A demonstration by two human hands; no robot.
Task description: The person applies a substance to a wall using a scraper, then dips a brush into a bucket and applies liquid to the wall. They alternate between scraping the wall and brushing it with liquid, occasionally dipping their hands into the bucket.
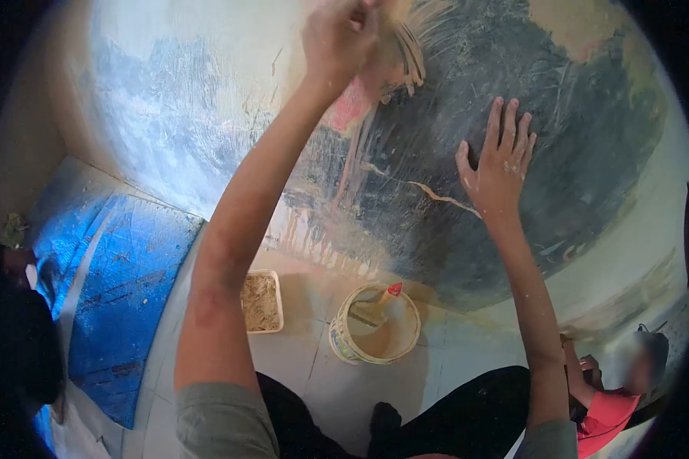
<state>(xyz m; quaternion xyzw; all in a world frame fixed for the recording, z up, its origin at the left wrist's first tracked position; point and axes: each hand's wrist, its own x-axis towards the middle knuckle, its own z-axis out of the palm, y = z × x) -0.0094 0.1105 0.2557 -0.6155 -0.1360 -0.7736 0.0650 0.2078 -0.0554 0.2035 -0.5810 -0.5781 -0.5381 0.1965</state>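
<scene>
My left hand (338,44) is closed at the top edge of the view, close to the wall. Its fingers are partly cut off, and what they grip cannot be made out. My right hand (504,170) lies flat against a dark grey patch (589,145) on the wall, its fingers spread. Between the hands the wall carries pale scrape marks, a pinkish-red spot (350,107) and a thin light crack line (436,194). Whitish specks show on the right hand.
Below the wall, a round bucket (345,346) holds a brush-like tool with a red-tipped handle (394,289). Beside it stands a rectangular tub (279,310) of brown material. A blue sheet (130,298) covers the floor at left. A person in red (608,421) sits at lower right; dark clothing shows far left.
</scene>
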